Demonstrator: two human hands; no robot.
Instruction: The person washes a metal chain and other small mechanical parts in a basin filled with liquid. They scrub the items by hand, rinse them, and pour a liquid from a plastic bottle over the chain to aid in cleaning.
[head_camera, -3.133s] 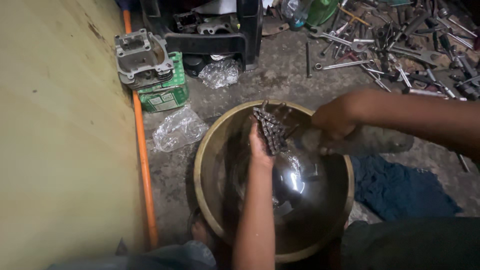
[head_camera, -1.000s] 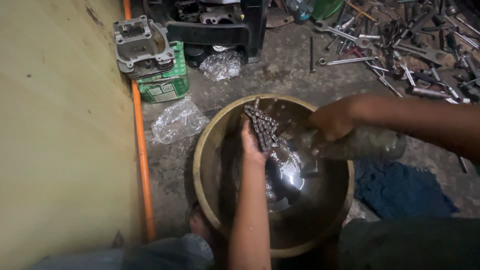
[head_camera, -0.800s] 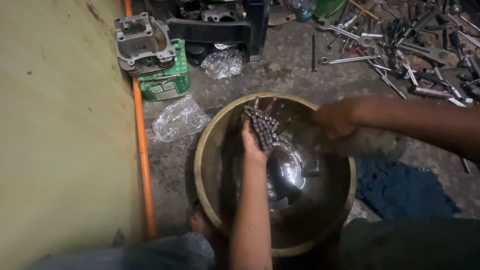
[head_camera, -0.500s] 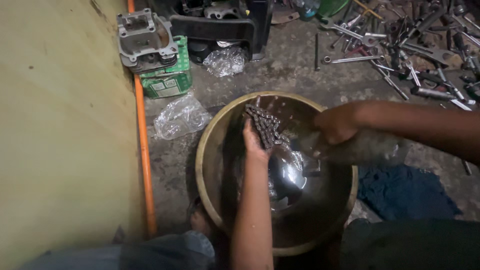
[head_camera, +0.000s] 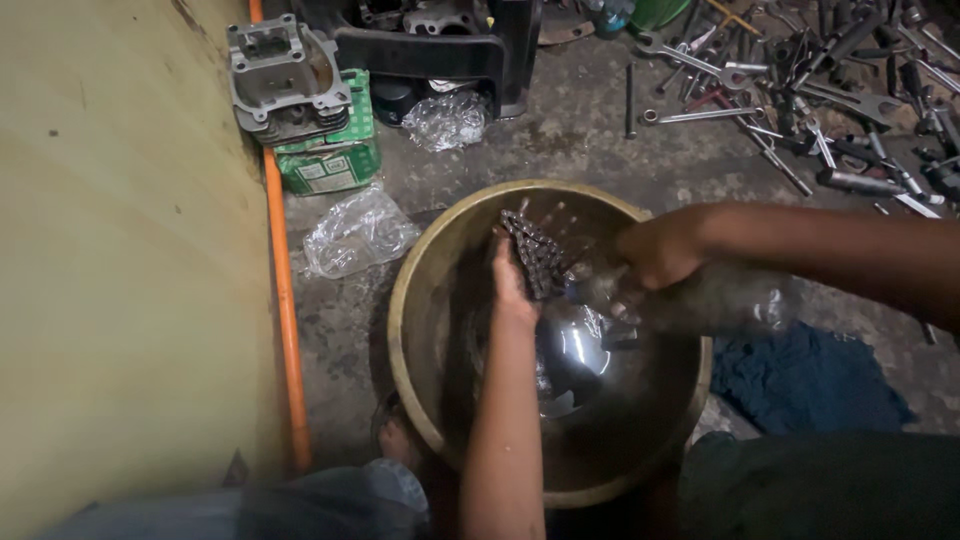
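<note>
- Basin (head_camera: 420, 270): wide, round, brass-coloured metal bowl on a stained concrete floor (head_camera: 590, 140); its dark inside holds a shiny wet patch near the centre.
- Left hand (head_camera: 512, 280): reaches into the basin from 6 o'clock, palm up and fingers spread open; it is not closed round anything.
- Chain (head_camera: 537, 255): dark bundle of metal links heaped on the left palm and fingers, over the basin's upper middle.
- Right hand (head_camera: 660, 250): enters from 3 o'clock, fingers curled shut on the neck end of a clear plastic bottle (head_camera: 730, 300); the bottle lies nearly level across the basin's rim at 3 o'clock, mouth toward the chain.
- Blue cloth (head_camera: 810, 385): crumpled on the floor just outside the basin at 4 o'clock.
- Plastic bag (head_camera: 360, 232): clear and crumpled, beside the basin at 10 o'clock; a second clear bag (head_camera: 447, 120) lies at 12 o'clock.
- Engine cylinder (head_camera: 282, 72): grey finned casting resting on a green box (head_camera: 330, 165) at 11 o'clock.
- Spanners and tools (head_camera: 800, 90): scattered at 1 to 2 o'clock.
- Orange pipe (head_camera: 285, 320): runs along the foot of a yellow wall (head_camera: 120, 280) at 9 o'clock.
</note>
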